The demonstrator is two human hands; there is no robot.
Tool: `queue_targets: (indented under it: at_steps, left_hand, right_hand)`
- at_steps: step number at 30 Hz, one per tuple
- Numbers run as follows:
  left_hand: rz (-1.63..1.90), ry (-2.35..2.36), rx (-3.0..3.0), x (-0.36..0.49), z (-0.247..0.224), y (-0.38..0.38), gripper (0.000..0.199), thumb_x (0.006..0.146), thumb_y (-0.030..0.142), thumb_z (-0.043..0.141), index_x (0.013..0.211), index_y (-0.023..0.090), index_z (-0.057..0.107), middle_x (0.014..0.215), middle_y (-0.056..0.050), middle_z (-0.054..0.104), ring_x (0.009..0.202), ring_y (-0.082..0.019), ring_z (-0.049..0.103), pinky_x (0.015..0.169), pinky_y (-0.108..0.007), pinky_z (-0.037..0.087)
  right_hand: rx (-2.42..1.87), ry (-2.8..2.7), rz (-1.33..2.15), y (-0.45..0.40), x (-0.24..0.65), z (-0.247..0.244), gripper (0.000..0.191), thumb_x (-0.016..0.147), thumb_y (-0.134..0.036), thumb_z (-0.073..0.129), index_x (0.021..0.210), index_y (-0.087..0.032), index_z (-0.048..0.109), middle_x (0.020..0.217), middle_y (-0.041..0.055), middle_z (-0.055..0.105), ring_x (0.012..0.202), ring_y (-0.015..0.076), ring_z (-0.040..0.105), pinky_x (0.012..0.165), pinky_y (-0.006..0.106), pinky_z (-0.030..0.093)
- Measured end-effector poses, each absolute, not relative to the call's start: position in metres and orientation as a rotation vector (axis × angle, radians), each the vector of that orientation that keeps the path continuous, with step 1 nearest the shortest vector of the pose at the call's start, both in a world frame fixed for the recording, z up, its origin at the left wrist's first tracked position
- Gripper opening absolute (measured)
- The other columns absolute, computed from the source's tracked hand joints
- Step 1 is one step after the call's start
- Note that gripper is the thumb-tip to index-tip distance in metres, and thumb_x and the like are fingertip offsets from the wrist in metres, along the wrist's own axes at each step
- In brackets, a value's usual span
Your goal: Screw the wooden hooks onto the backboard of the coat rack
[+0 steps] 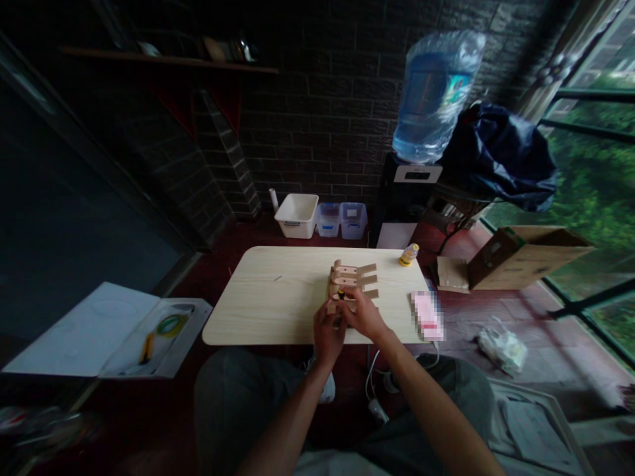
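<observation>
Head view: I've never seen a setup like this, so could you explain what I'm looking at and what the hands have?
There is no machine here. A camera worn on a person's head looks forward and down, giving this single picture. The left hand and right hand are bare and meet at a brown object with strips on a pale table. Between the hands shows a small black-and-yellow item, too small to identify; how firmly either hand grips anything is unclear. Also on the table are a small bottle with yellow parts, a thin dark piece and, at the right edge, a pixelated pink item.
</observation>
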State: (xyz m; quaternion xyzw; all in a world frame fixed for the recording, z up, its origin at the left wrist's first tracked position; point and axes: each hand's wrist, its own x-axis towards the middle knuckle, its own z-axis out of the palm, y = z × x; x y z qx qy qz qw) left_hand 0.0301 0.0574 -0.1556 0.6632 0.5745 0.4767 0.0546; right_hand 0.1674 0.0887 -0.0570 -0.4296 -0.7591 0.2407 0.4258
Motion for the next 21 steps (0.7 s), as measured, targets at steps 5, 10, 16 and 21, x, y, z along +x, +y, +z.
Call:
queue_targets:
  at_steps: [5,10,16,21]
  left_hand:
    - [1.442,1.739,2.020,0.031,-0.156,0.059,0.030,0.091,0.033,0.062,0.120,0.026,0.065,0.138,-0.010,0.058,0.133,-0.029,0.051,0.106,-0.051,0.049]
    - [1.450,1.743,2.008,0.031,-0.158,0.059,0.030,0.092,0.035,0.063,0.120,0.025,0.065,0.138,-0.011,0.058,0.132,-0.029,0.052,0.106,-0.051,0.049]
    - [1.405,1.745,1.995,0.031,-0.154,0.057,0.032,0.092,0.036,0.061,0.123,0.025,0.064,0.139,-0.011,0.057,0.133,-0.029,0.051,0.108,-0.052,0.047]
    - [1.433,1.739,1.990,0.031,-0.154,0.058,0.033,0.091,0.034,0.062,0.124,0.025,0.064,0.139,-0.011,0.057,0.132,-0.030,0.052,0.106,-0.052,0.049]
  right_hand:
    - [-1.156,-1.937,0.731,0.090,0.172,-0.050,0.030,0.099,-0.033,0.054,0.128,-0.024,0.055,0.119,0.0081,0.070,0.103,0.0213,0.070,0.089,0.036,0.056]
    - [-1.054,-1.997,0.692,0.090,0.172,-0.049,0.032,0.100,-0.031,0.052,0.131,-0.027,0.056,0.130,0.0059,0.067,0.118,0.0202,0.064,0.100,0.036,0.051]
    - [-1.094,-1.891,0.612,0.096,0.172,-0.060,0.032,0.096,-0.034,0.060,0.126,-0.024,0.061,0.117,0.0093,0.070,0.095,0.0208,0.069,0.088,0.036,0.056]
    - [-1.055,-1.941,0.577,0.090,0.173,-0.061,0.033,0.096,-0.030,0.058,0.129,-0.026,0.058,0.123,0.0086,0.068,0.112,0.0228,0.066,0.096,0.039,0.053]
